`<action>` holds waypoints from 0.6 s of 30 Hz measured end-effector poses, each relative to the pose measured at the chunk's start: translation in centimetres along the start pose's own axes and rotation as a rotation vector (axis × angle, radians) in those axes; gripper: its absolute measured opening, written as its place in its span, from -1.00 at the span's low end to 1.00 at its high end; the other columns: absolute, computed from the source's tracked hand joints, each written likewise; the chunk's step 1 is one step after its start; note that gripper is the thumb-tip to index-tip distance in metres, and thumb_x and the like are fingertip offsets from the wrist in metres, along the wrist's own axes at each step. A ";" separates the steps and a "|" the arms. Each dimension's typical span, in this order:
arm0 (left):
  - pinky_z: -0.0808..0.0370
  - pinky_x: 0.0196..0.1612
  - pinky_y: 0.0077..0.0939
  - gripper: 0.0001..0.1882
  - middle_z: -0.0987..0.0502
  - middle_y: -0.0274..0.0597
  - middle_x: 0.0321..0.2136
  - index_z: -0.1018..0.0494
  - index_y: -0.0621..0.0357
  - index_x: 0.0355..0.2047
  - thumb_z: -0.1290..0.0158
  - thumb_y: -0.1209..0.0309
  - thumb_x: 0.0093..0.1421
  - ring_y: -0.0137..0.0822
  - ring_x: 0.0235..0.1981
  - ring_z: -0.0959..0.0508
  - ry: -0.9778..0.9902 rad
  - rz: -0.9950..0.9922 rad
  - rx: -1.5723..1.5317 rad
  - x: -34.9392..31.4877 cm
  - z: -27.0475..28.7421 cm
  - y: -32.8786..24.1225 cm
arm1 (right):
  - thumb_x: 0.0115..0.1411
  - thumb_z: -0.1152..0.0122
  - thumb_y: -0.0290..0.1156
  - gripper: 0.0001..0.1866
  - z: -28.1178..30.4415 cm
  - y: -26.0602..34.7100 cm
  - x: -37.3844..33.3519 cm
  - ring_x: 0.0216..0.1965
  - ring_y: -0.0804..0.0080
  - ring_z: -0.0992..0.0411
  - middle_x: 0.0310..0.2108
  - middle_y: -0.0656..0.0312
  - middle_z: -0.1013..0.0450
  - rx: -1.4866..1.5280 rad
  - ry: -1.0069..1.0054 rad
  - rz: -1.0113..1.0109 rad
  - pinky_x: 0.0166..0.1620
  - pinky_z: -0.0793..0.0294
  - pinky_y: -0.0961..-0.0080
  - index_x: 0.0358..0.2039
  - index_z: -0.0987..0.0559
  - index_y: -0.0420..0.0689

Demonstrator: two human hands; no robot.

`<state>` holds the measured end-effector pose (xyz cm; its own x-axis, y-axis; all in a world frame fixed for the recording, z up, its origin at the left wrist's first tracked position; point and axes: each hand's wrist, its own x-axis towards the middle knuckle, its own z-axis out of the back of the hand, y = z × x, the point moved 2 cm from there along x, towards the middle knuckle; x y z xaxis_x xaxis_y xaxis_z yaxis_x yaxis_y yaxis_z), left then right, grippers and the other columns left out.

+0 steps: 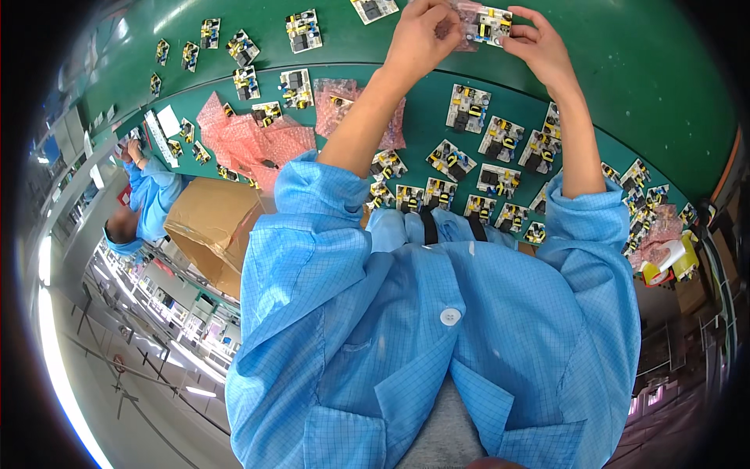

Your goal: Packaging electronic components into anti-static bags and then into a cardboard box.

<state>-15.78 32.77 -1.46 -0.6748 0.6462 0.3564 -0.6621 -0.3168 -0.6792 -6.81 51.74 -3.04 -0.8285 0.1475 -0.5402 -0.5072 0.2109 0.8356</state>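
At the far edge of the view my right hand (541, 48) grips a circuit board (492, 27) by its right side, between thumb and fingers. Black, yellow and white parts stand on the board's face. My left hand (424, 39) has its fingers curled in a pinch on a pink bubble-wrap bag (468, 16). The bag lies against the board's left end; whether the board is partly inside it I cannot tell. Another circuit board (375, 8) rests just beyond my left hand.
Several circuit boards (500, 139) lie on the green table (625, 86) between my arms. Pink bubble-wrap bags (254, 137) are heaped left of my left arm. A cardboard box (211, 227) stands at the near left. Beyond it, another person (148, 191) in blue works.
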 end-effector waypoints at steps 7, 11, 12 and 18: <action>-0.44 -0.16 -0.20 -0.87 -0.48 -0.04 -0.34 -0.45 0.19 -0.42 -0.14 0.55 -0.03 0.03 -0.24 -0.48 0.103 0.380 -0.219 0.0 0.1 -1.4 | 0.07 -0.34 -0.41 -0.41 0.2 -1.9 -0.4 -0.16 0.51 -0.48 -0.18 0.18 -0.54 -0.243 0.034 0.014 -0.06 -0.44 0.57 0.12 -0.37 -0.18; -0.44 -0.15 -0.19 -0.85 -0.48 -0.04 -0.33 -0.46 0.17 -0.42 -0.15 0.55 -0.06 0.03 -0.22 -0.48 0.030 0.121 -0.072 0.1 -0.5 -1.8 | 0.04 -0.38 -0.40 -0.33 0.5 -2.5 -1.3 -0.19 0.51 -0.47 -0.25 0.15 -0.53 -0.026 -0.117 -0.031 -0.12 -0.45 0.58 0.14 -0.31 -0.26; -0.43 -0.13 -0.17 -0.85 -0.48 -0.04 -0.30 -0.47 0.16 -0.43 -0.16 0.54 -0.07 0.02 -0.20 -0.48 0.003 0.010 0.049 0.2 0.2 -1.7 | 0.02 -0.39 -0.39 -0.29 -0.6 -1.5 -1.6 -0.24 0.53 -0.46 -0.31 0.18 -0.52 -0.059 -0.138 0.002 -0.18 -0.45 0.61 0.15 -0.27 -0.30; -0.39 -0.06 -0.15 -0.88 -0.49 -0.04 -0.23 -0.49 0.15 -0.48 -0.18 0.51 -0.08 0.02 -0.12 -0.46 -0.009 0.083 0.035 0.6 0.9 -4.6 | -0.02 -0.32 -0.59 -0.29 -2.6 0.8 -4.2 -0.23 0.39 -0.45 -0.21 0.06 -0.47 -0.008 -0.330 -0.051 -0.17 -0.46 0.55 0.14 -0.21 -0.24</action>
<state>-13.49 33.98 2.47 -0.7305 0.6107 0.3055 -0.6146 -0.3930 -0.6840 -4.38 48.82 0.14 -0.6809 0.4423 -0.5838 -0.5493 0.2189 0.8065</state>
